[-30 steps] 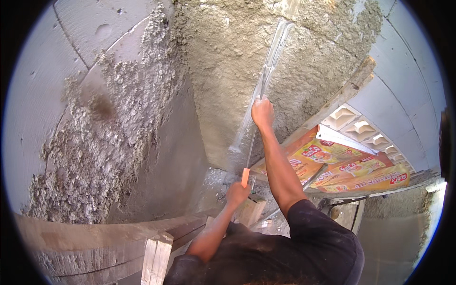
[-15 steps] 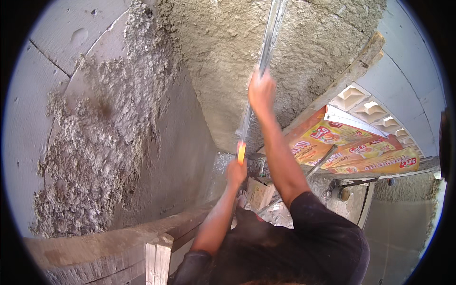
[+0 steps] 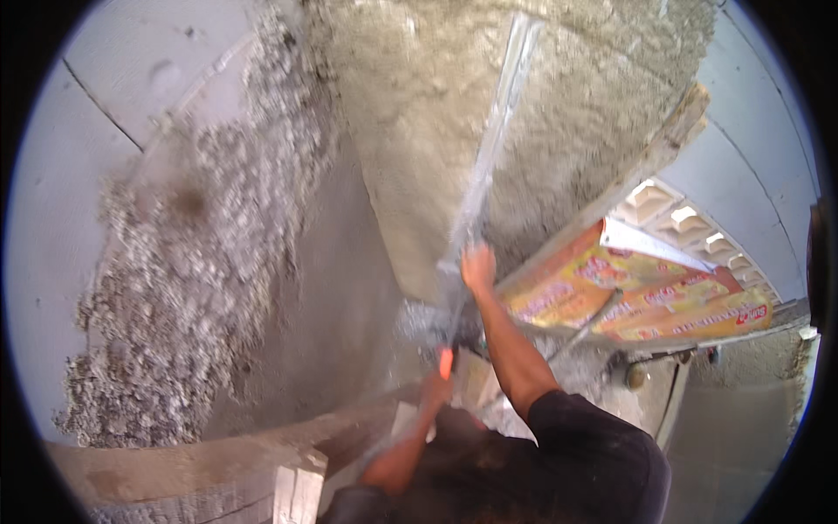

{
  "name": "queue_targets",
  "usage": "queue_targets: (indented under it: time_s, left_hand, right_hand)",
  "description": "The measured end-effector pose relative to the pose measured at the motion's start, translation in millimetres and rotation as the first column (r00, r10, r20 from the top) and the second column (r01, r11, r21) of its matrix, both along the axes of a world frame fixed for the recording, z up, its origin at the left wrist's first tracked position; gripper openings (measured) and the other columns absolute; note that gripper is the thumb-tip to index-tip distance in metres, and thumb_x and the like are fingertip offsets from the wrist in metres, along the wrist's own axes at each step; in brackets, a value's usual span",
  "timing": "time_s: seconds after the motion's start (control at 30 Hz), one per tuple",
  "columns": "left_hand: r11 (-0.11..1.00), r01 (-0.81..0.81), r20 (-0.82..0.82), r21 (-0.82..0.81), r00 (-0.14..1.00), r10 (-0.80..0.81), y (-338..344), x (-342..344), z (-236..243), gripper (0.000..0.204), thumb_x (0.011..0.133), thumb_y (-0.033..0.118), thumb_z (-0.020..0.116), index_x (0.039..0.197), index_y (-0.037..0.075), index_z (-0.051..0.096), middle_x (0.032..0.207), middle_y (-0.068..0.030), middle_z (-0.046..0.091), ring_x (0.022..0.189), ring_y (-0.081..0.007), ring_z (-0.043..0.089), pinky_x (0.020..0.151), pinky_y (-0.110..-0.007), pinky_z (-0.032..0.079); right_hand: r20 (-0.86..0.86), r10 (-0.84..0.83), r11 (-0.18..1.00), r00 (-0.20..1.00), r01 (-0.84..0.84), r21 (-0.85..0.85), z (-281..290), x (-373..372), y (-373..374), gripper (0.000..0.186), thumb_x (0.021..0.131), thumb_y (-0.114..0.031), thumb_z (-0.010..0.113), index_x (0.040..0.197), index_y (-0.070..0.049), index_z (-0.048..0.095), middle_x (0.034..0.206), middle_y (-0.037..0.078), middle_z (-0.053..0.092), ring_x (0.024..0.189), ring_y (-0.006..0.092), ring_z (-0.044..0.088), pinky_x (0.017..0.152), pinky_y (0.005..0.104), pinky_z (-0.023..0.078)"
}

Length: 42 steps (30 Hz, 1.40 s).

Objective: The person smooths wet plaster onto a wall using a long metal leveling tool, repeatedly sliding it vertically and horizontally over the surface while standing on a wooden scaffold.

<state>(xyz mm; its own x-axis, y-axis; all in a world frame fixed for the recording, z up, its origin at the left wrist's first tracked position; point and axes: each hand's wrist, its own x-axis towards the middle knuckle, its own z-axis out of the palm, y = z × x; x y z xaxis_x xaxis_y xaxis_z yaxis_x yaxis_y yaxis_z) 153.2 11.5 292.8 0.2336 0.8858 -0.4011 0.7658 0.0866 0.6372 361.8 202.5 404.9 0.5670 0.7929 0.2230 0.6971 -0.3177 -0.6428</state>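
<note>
A long metal straightedge (image 3: 496,131) lies slantwise against rough, wet render (image 3: 419,105) on the wall in front of me. My right hand (image 3: 477,266) is closed at its lower end, with the fingers partly hidden and smeared by motion. Lower down and to the left, my left hand (image 3: 439,389) is wrapped round a tool with an orange handle (image 3: 446,362). The tool's working end is blurred, so its kind is unclear. To the left, a side wall carries a smooth grey strip (image 3: 336,236) beside coarse, lumpy mortar (image 3: 192,262).
Timber boards (image 3: 218,458) run along the lower left, with a pale wooden post (image 3: 297,495) at their edge. On the right hangs a printed orange-yellow sheet (image 3: 646,297) below pierced blocks (image 3: 685,218). A wooden batten (image 3: 650,144) borders the render. A slanting pole (image 3: 585,323) crosses the sheet.
Both hands have moved down toward me, the right hand much farther. The straightedge has come lower, and its top end now shows. The orange-handled tool has gone down with my left hand.
</note>
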Motion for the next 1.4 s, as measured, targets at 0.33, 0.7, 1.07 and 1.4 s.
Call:
queue_targets:
  time_s: [0.33, 0.7, 1.07, 1.4]
  left_hand:
    - [0.996, 0.063, 0.142, 0.063, 0.987, -0.072, 47.9, 48.5, 62.6, 0.037, 0.086, 0.035, 0.063, 0.082, -0.002, 0.069, 0.078, -0.0249, 0.067, 0.078, -0.0437, 0.066, 0.07, -0.051, 0.051]
    - [0.995, 0.08, -0.039, -0.056, 0.996, -0.082, -19.7, 1.7, 18.3, 0.037, 0.086, 0.035, 0.061, 0.094, 0.0, 0.071, 0.087, -0.0242, 0.069, 0.084, -0.0421, 0.067, 0.072, -0.051, 0.052]
    - [0.963, 0.019, 0.374, 0.268, 0.919, -0.123, 75.8, 103.8, 179.6, 0.034, 0.087, 0.032, 0.06, 0.086, -0.001, 0.07, 0.084, -0.0272, 0.066, 0.083, -0.0459, 0.064, 0.071, -0.053, 0.049]
    - [0.985, 0.047, 0.204, 0.167, 0.976, -0.082, 0.5, 60.7, 61.5, 0.045, 0.085, 0.041, 0.064, 0.077, -0.003, 0.07, 0.071, -0.0255, 0.066, 0.074, -0.0445, 0.066, 0.069, -0.051, 0.051]
  right_hand:
    - [0.043, -0.168, 0.943, 0.985, 0.148, 0.297, 136.5, 8.5, 5.3, 0.026, 0.089, -0.02, 0.052, 0.089, 0.004, 0.062, 0.077, 0.03, 0.063, 0.078, 0.0501, 0.061, 0.072, 0.0564, 0.048]
    - [-0.103, -0.124, 0.973, 0.987, 0.141, 0.184, 30.9, -5.0, -51.7, 0.03, 0.092, -0.02, 0.048, 0.089, 0.006, 0.063, 0.075, 0.024, 0.065, 0.073, 0.0394, 0.067, 0.07, 0.0444, 0.051]
    - [0.079, -0.221, 0.878, 0.972, 0.163, 0.449, 309.8, 38.5, -1.5, 0.03, 0.087, -0.021, 0.051, 0.09, 0.006, 0.063, 0.087, 0.032, 0.064, 0.087, 0.0505, 0.062, 0.08, 0.0564, 0.047]
    - [0.01, -0.186, 0.964, 0.983, 0.18, 0.195, 140.5, 30.2, -26.8, 0.029, 0.091, -0.024, 0.052, 0.094, 0.003, 0.061, 0.089, 0.03, 0.063, 0.09, 0.0492, 0.061, 0.081, 0.0566, 0.047]
